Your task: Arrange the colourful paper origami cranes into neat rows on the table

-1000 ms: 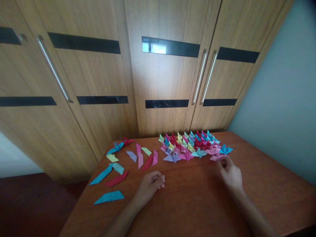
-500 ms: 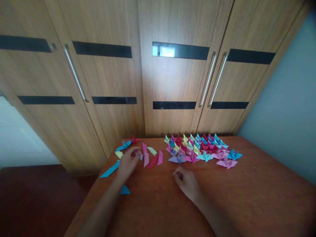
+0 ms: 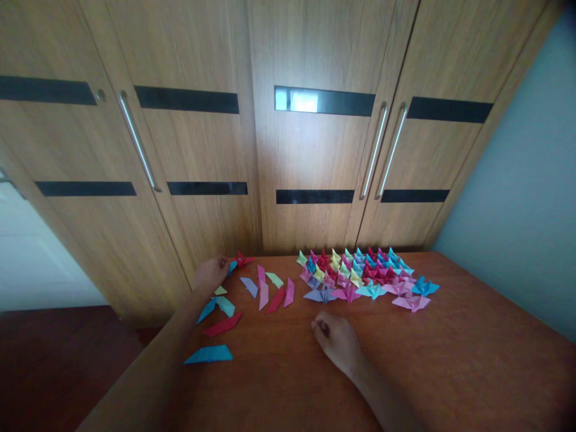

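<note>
My left hand [image 3: 211,274] reaches to the table's far left corner. Its fingers are pinched at a blue paper crane [image 3: 232,267], hiding most of it. Just beyond the fingertips sits a red paper crane [image 3: 243,260]. My right hand [image 3: 338,341] rests on the table, curled into a loose fist with nothing visible in it. Folded paper strips lie between the hands, among them a lavender strip [image 3: 249,287], a red strip [image 3: 276,299] and a pink strip [image 3: 288,292]. Closer to my left forearm are another red strip [image 3: 222,324] and a blue strip [image 3: 209,354].
Rows of colourful paper cranes [image 3: 344,276] stand at the back of the brown table [image 3: 279,384], beyond my right hand. A wooden wardrobe [image 3: 310,150] with metal handles rises behind the table. A pale wall [image 3: 508,228] is on the right.
My left hand has moved left and away from the lavender strip to the blue crane, uncovering strips on the left. My right hand stays nearly still. The view has shifted slightly.
</note>
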{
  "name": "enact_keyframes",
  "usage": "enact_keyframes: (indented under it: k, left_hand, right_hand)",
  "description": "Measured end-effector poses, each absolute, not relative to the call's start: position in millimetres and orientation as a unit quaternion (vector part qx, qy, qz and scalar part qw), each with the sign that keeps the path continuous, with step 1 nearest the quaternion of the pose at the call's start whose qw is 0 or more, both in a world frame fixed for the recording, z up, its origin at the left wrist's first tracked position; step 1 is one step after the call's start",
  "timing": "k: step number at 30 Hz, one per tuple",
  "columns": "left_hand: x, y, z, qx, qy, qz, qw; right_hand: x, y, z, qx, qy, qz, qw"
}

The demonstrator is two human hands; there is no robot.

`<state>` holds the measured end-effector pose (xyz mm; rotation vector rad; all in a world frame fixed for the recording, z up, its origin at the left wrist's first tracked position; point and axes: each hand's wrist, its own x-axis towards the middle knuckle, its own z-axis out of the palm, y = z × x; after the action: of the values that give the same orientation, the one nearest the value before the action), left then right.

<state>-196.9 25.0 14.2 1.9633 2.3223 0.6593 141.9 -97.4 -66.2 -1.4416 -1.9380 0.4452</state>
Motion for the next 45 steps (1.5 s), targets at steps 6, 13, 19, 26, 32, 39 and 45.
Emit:
enact_keyframes:
  k: [6, 13, 19, 26, 32, 39, 45]
  left_hand:
    - [-211.2, 14.2, 39.9, 0.630, 0.748, 0.207, -0.012]
    - [-162.7, -43.8, 61.8, 0.726, 0.624, 0.290, -0.016]
    - [-58.3, -90.0, 21.5, 0.852, 0.472, 0.224, 0.026]
    - [-10.6, -112.9, -7.5, 0.908, 0.372, 0.191, -0.007]
    - [-26.5, -119.3, -11.4, 0.852, 0.407, 0.322, 0.070]
    - [-31.1, -99.7, -28.3, 0.766, 0.466, 0.341, 0.283]
    - [-33.6, -95.0, -32.5, 0.726, 0.452, 0.315, 0.412]
  right_hand:
    - [141.6, -98.6, -64.9, -0.550, -0.743, 0.174, 0.340]
    - [143.9, -99.9, -57.0, -0.522, -0.714, 0.258, 0.390]
    - [153.2, -102.2, -56.3, -0.440, -0.602, 0.460, 0.482]
    - [154.2, -99.0, -56.1, -0.480, -0.597, 0.436, 0.472]
    - [153.8, -96.9, -57.1, -0.487, -0.610, 0.432, 0.452]
    - [152.1, -101.5, -49.1, -0.475, -0.594, 0.476, 0.442]
    - [152.9, -103.9, -50.0, -0.428, -0.628, 0.512, 0.401]
